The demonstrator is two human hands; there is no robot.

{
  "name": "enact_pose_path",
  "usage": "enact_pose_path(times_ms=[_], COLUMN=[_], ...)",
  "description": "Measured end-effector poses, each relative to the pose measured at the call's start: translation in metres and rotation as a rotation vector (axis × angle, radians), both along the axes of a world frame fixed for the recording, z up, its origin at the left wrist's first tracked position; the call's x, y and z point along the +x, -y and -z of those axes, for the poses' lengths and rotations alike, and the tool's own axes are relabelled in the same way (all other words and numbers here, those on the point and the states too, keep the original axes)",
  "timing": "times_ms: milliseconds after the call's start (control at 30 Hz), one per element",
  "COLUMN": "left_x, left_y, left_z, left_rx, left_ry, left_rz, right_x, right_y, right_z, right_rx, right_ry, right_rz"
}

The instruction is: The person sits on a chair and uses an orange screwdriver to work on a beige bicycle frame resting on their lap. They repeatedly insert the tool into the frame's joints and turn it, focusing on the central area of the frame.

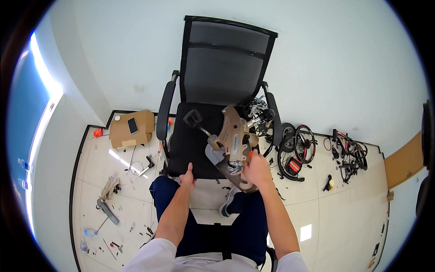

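Note:
A bronze-coloured bike frame part (232,136) lies on the black seat (181,147) of an office chair. A crank with a black pedal (193,119) sticks out from its left side. My right hand (258,171) is closed at the part's near end, with a small orange piece (250,155) showing by the fingertips; what the fingers grip is mostly hidden. At the seat's front edge, my left hand (187,177) has its thumb on top and its other fingers curled against the edge. Black cables and metal parts (258,111) are heaped against the right armrest.
Bike wheels (304,144) and a folded bike frame (351,154) stand along the wall at right. On the left floor lie a cardboard box (136,122) with a phone (132,125) on it, a grey bar (107,211), bottles (90,232) and scattered small parts.

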State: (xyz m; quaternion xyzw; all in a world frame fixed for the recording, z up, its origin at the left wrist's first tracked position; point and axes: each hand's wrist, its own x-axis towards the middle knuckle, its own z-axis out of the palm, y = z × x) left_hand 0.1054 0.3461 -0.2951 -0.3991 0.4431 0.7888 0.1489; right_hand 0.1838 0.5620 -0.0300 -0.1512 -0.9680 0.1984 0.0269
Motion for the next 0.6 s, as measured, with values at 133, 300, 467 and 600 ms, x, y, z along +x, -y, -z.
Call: enact_pose_path(times_ms=[133, 300, 467, 600], left_x=[0.018, 0.01, 0.022, 0.021], left_y=[0.002, 0.014, 0.021, 0.022], left_z=[0.002, -0.019, -0.029, -0.028], left_rx=[-0.013, 0.034, 0.027, -0.006], left_ry=[-0.005, -0.014, -0.02, 0.025], left_rz=[-0.006, 0.069, 0.091, 0.086], right_x=[0.019, 0.007, 0.017, 0.016], right_y=[-0.019, -0.035, -0.028, -0.028], right_z=[-0.004, -0.01, -0.003, -0.008], right_rx=[-0.105, -0.172, -0.192, -0.243], right_ry=[-0.042, -0.061, -0.081, -0.015], right_rz=[0.005, -0.005, 0.001, -0.012])
